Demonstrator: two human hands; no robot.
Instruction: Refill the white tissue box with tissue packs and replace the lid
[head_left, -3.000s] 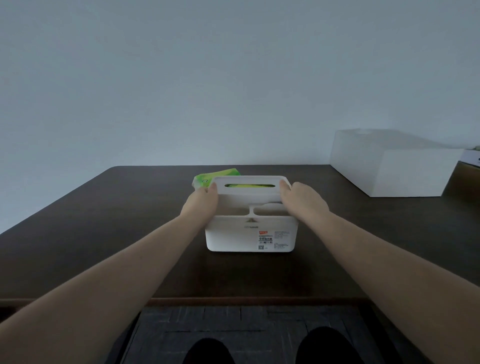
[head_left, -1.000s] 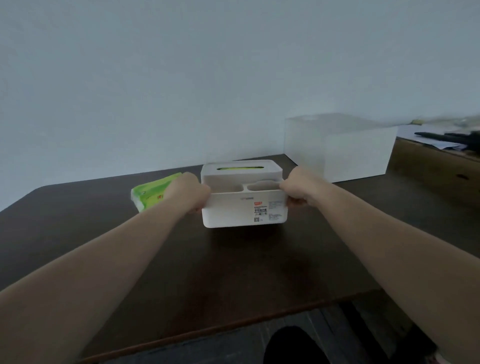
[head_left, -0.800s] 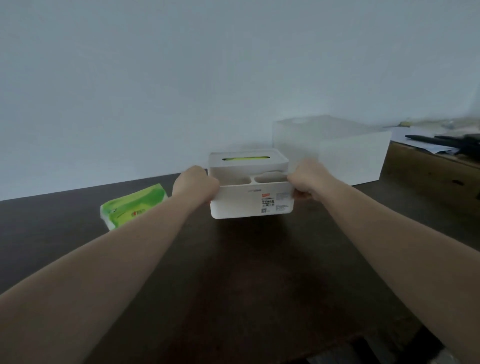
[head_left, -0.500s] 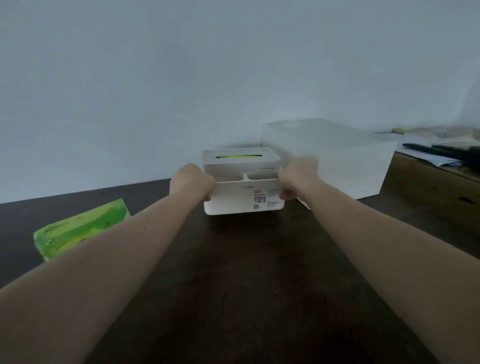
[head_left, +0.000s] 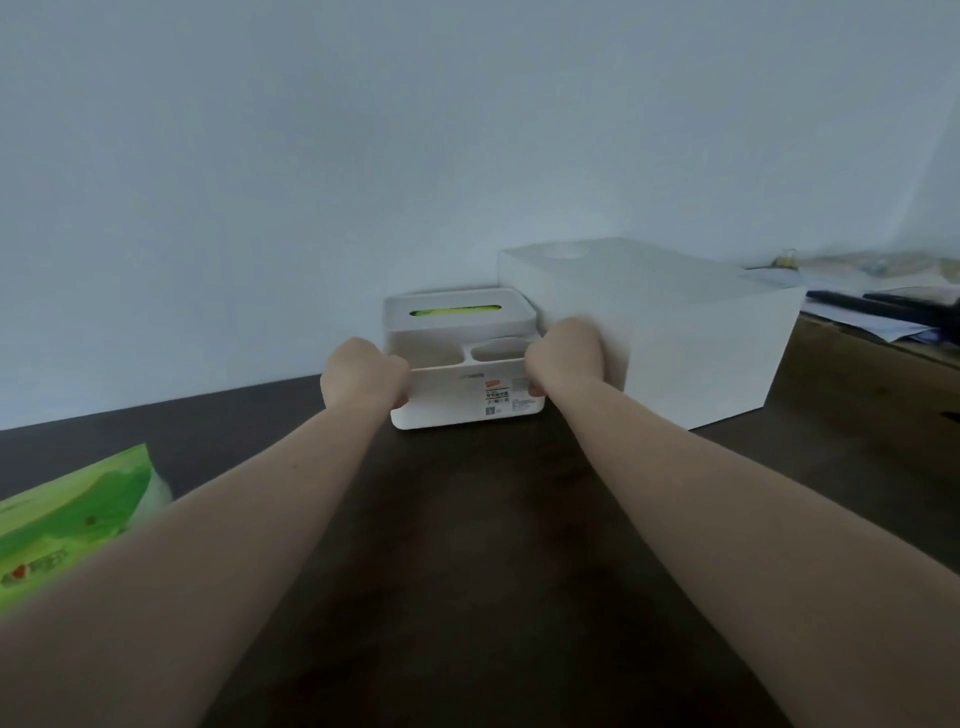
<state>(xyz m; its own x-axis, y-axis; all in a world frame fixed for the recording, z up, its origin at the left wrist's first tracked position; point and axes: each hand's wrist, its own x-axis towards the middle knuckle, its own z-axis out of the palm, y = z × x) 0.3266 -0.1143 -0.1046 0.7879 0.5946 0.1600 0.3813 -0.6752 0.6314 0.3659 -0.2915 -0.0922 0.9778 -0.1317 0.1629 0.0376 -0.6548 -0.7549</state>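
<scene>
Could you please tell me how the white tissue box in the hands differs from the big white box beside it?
The white tissue box is smaller; the big white box stands taller and wider. The tissue box has a slotted lid showing green and a sticker; the big box looks plain. Both hands, left hand and right hand, grip the tissue box; the big box is untouched. Both are white.

Obstacles: large white storage box (head_left: 670, 332), standing just right of the white tissue box (head_left: 465, 387) and close against the right hand (head_left: 566, 358), so little room for passage on that side. Green tissue pack (head_left: 67, 525) at the near left edge of the tabletop (head_left: 467, 545), well apart from the left hand (head_left: 363, 376). Free room: bare dark tabletop between the two forearms and left of the tissue box. Wall (head_left: 363, 156) closes the far side.
</scene>
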